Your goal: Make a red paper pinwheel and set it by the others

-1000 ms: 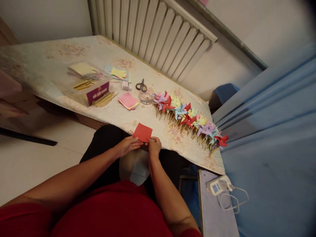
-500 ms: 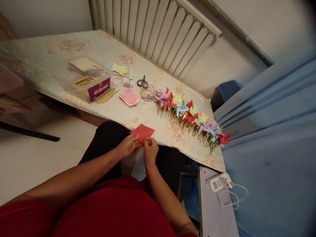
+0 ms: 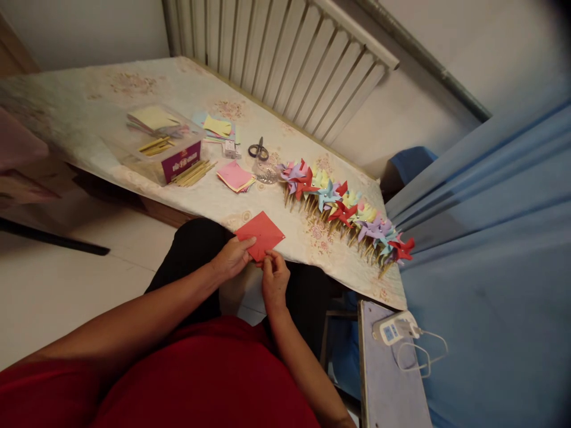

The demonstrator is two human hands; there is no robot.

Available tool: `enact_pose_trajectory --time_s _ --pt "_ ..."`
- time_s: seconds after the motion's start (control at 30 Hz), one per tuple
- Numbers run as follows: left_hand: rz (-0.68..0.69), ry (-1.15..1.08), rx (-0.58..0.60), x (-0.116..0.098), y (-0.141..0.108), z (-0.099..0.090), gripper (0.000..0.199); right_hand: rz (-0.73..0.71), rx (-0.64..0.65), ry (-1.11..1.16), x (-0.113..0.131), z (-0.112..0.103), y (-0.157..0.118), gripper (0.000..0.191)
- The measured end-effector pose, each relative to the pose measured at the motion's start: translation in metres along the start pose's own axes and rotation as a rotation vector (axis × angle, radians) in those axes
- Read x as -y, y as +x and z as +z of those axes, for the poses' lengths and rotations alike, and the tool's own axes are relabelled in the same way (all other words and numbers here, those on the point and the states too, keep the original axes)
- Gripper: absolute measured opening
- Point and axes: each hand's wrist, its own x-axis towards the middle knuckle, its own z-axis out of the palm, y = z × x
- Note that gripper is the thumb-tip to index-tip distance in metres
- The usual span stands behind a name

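Note:
A red paper square (image 3: 262,229) is held near the table's front edge, one corner pointing away from me. My left hand (image 3: 235,255) grips its left side, thumb on top and fingers beneath. At its lower right edge, the fingers of my right hand (image 3: 273,270) are pinched on the paper. Beyond it lie a stack of coloured paper squares (image 3: 234,175), pink on top, and a bundle of thin sticks (image 3: 194,173). Several paper pinwheels (image 3: 343,213) on sticks form a long row to the right.
A clear plastic box (image 3: 181,161) with papers and sticks stands at the left. Scissors (image 3: 259,150), a small box (image 3: 231,148) and more papers (image 3: 217,126) lie farther back. A power strip (image 3: 395,330) rests on a bench at the right.
The red paper has turned flatter towards the camera, so more of its face shows. Both hands keep hold, and my right hand has shifted slightly right and down.

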Motion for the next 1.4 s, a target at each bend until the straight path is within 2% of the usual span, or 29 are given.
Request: enact_pose_trajectory --time_s 0.33,0.5,0.63,0.83,1.07,1.4 --pt "-0.018 -0.107 -0.011 -0.01 -0.011 0.021 0.029 -0.333 -0.031 -0.214 0.001 -0.021 0.002 0.029" --pt "-0.017 -0.095 0.0 -0.011 -0.016 0.025 0.022 -0.38 -0.031 -0.216 0.007 -0.024 0.004 0.025" --pt "-0.013 -0.046 0.042 -0.012 -0.021 0.027 0.021 -0.292 -0.04 -0.174 0.006 -0.024 0.004 0.02" --pt "0.023 0.058 0.093 -0.012 -0.025 0.031 0.012 -0.112 -0.073 0.007 0.012 -0.02 0.004 0.016" --pt "0.031 0.148 0.017 -0.015 -0.029 0.04 0.017 0.137 -0.091 0.095 0.03 -0.017 0.008 0.019" --pt "0.038 0.434 -0.02 -0.012 -0.028 0.038 0.025 0.305 -0.097 0.142 0.034 -0.016 0.012 0.019"
